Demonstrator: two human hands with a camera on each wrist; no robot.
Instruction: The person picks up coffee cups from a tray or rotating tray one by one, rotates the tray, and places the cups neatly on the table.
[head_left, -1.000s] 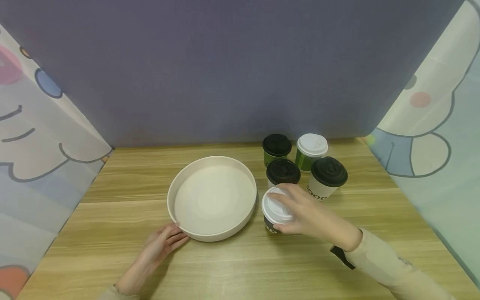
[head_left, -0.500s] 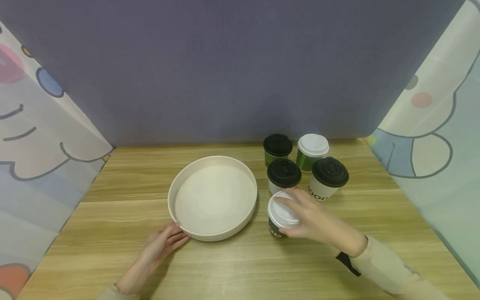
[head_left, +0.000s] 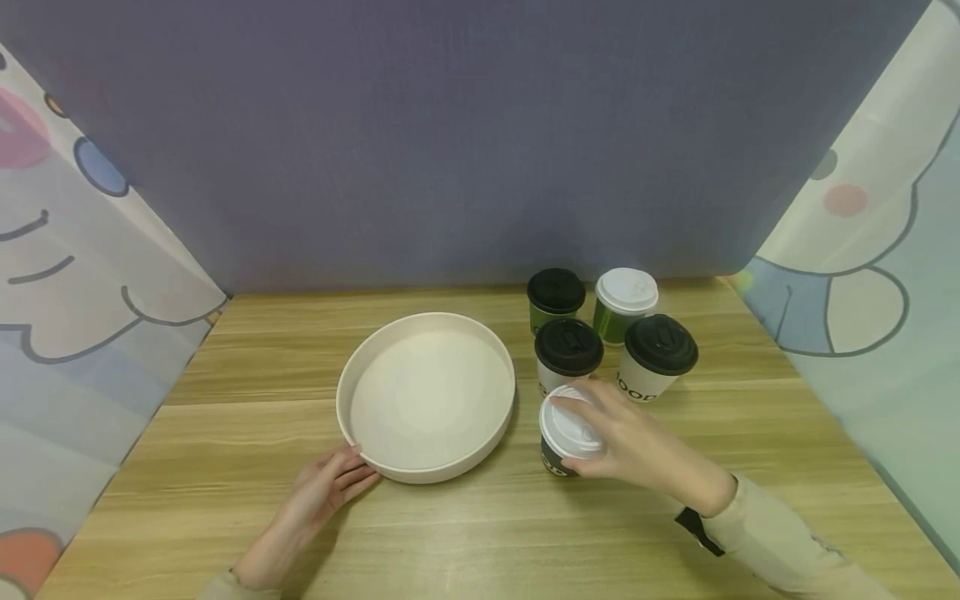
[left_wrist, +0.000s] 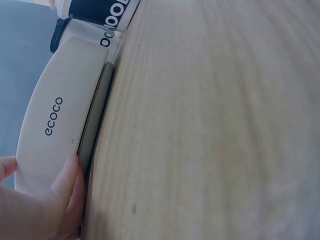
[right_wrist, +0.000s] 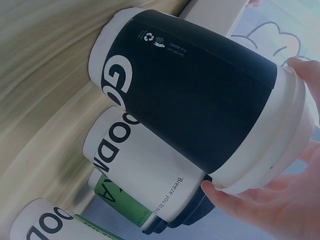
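Observation:
My right hand [head_left: 618, 433] grips a paper coffee cup by its white lid [head_left: 570, 423] from above, thumb on the near side. In the right wrist view this cup has a dark sleeve [right_wrist: 195, 85] with white lettering, and my fingers and thumb clasp its lid rim. At the near left of a round cream tray [head_left: 431, 400], my left hand [head_left: 318, 492] holds the rim, thumb over the edge and fingers against the outer wall. The left wrist view shows the tray's side [left_wrist: 55, 110] marked "ecoco", with fingertips low on it.
Behind the held cup stand a white cup with black lid [head_left: 568, 348] and another white cup [head_left: 658, 358]. Farther back are a green cup with black lid [head_left: 555, 292] and a green one with white lid [head_left: 626, 292]. A grey panel [head_left: 480, 150] rises behind the table.
My right hand and the cup have shifted slightly right and toward me, mostly in the first half second. The left hand, the tray and the other cups stay in place.

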